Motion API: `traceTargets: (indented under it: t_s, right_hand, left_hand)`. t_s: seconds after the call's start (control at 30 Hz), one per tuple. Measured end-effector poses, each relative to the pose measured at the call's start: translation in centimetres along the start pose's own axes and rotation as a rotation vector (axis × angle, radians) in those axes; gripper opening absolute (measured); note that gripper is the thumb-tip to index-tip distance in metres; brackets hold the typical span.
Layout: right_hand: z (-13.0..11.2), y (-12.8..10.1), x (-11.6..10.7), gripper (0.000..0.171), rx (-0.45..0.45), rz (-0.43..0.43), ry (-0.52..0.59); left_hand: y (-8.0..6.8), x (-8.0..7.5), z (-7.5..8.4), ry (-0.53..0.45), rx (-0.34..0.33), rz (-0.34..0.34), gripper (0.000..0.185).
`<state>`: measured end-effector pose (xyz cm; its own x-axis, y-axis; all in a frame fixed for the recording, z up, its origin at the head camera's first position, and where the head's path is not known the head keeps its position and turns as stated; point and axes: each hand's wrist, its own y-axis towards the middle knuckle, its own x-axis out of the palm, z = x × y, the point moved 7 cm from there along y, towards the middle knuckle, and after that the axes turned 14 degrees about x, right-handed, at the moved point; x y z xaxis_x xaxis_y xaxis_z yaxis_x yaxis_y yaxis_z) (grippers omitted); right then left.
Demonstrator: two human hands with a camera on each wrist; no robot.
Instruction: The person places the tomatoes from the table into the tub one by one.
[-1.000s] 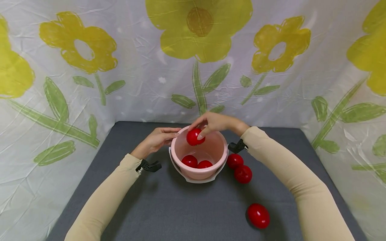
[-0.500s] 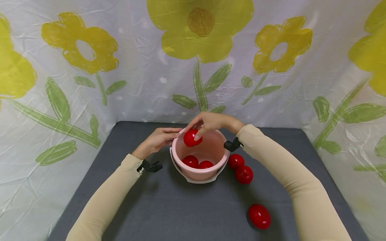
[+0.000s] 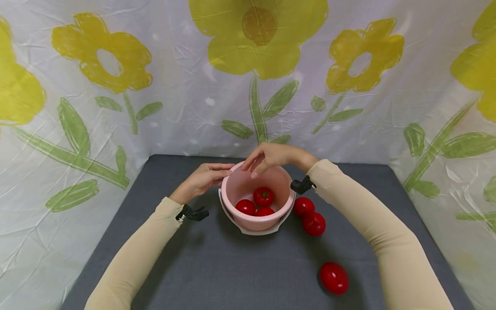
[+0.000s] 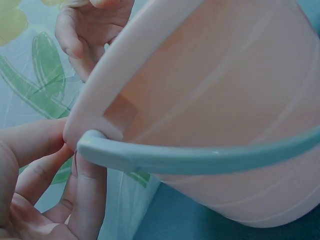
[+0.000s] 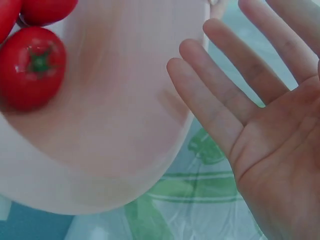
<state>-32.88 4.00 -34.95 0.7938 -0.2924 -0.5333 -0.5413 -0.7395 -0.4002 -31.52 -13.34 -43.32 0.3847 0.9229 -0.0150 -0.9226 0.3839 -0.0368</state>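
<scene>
A pink bucket [image 3: 258, 223] stands upright on the dark table, its pale handle [image 3: 260, 233] hanging down at the front. My left hand [image 3: 207, 180] pinches the rim on the left; in the left wrist view its fingers [image 4: 90, 192] hold the edge right by the handle's pivot. Over the back of the opening hovers my right hand [image 3: 271, 158], its fingers relaxed and holding nothing. Three red tomatoes lie inside the bucket, among them a tomato [image 3: 264, 196] with its green stem end up, which also shows in the right wrist view [image 5: 34, 68].
Right of the bucket, a tomato [image 3: 304, 207] and another tomato [image 3: 314, 224] lie close together on the grey table [image 3: 232, 271]. A third tomato [image 3: 334, 278] lies nearer the front. A flower-printed cloth [image 3: 174, 86] encloses the back and sides.
My right hand has let go of the tomato it held, which now lies in the bucket with the others. Its fingers have loosened. My left hand stays at the rim.
</scene>
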Motion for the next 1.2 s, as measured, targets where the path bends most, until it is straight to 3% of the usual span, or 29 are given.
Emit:
traceTargets:
  t_s: [0.3, 0.63, 0.93, 1.2]
  right_hand:
    - [-0.1, -1.3, -0.8, 0.037, -0.035, 0.025, 0.067]
    - [0.2, -6.5, -4.5, 0.043, -0.01, 0.202, 0.01]
    - [4.3, -10.8, -5.4, 0.044, 0.109, 0.296, 0.062]
    - [9.3, -13.1, -4.9, 0.046, 0.15, 0.331, 0.096]
  left_hand:
    - [0.0, 0.1, 0.0, -0.006, -0.002, 0.003, 0.047]
    - [0.0, 0.1, 0.0, -0.011, 0.003, 0.006, 0.047]
    - [0.0, 0.1, -0.1, -0.007, 0.001, 0.006, 0.047]
    - [0.1, 0.0, -0.2, -0.017, 0.004, 0.008, 0.048]
